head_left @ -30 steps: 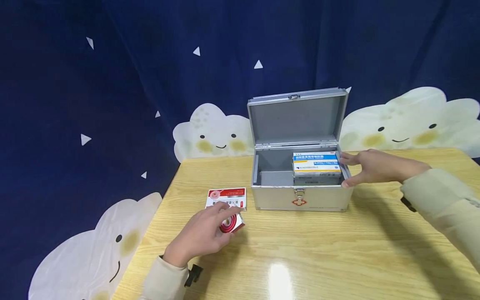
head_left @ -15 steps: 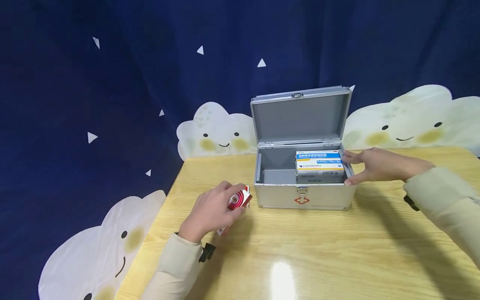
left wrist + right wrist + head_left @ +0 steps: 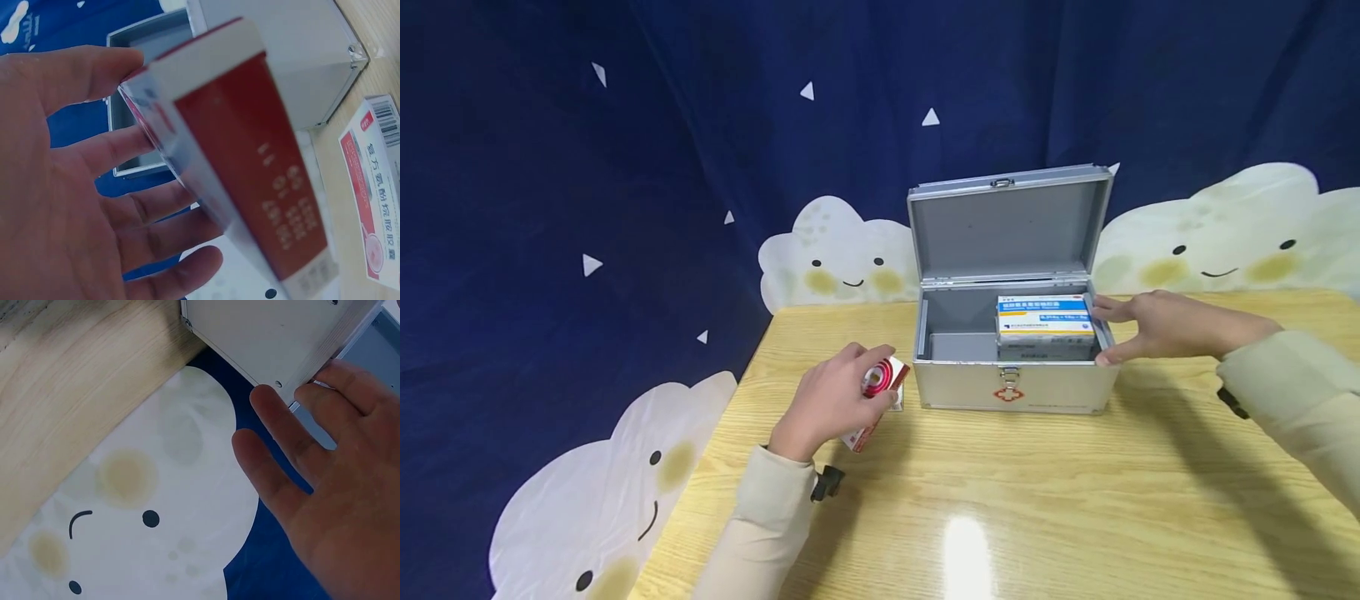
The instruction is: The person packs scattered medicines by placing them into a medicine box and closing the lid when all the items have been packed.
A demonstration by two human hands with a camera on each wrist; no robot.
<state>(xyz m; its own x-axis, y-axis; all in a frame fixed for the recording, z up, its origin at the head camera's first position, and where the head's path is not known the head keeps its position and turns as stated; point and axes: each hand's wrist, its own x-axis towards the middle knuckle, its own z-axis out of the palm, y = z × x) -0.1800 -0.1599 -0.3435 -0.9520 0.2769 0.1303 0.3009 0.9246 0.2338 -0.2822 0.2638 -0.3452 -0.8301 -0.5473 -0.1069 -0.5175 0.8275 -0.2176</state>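
My left hand (image 3: 827, 400) pinches a red-and-white medicine box (image 3: 250, 169) between thumb and fingers. It holds the box tilted above the table, left of the silver first-aid case (image 3: 955, 387). Behind the held box lies another red-and-white medicine box (image 3: 378, 187), mostly hidden in the head view. The case stands with its lid (image 3: 1007, 225) raised. Inside, at the right end, sits a blue-and-white medicine box (image 3: 1045, 321) over more packaging. My right hand (image 3: 1172, 325) touches the case's right wall, thumb at the front corner, fingers near the rim, extended in the right wrist view.
The wooden table (image 3: 1037, 500) carries the case near its back edge. A dark blue curtain (image 3: 700, 125) with white triangles and smiling clouds (image 3: 850, 250) hangs behind and to the left. Within the case, the left end shows bare grey floor.
My left hand has lifted the medicine box off the table and carried it toward the case, turning it upward. My right hand stays at the case's side; the view has shifted slightly.
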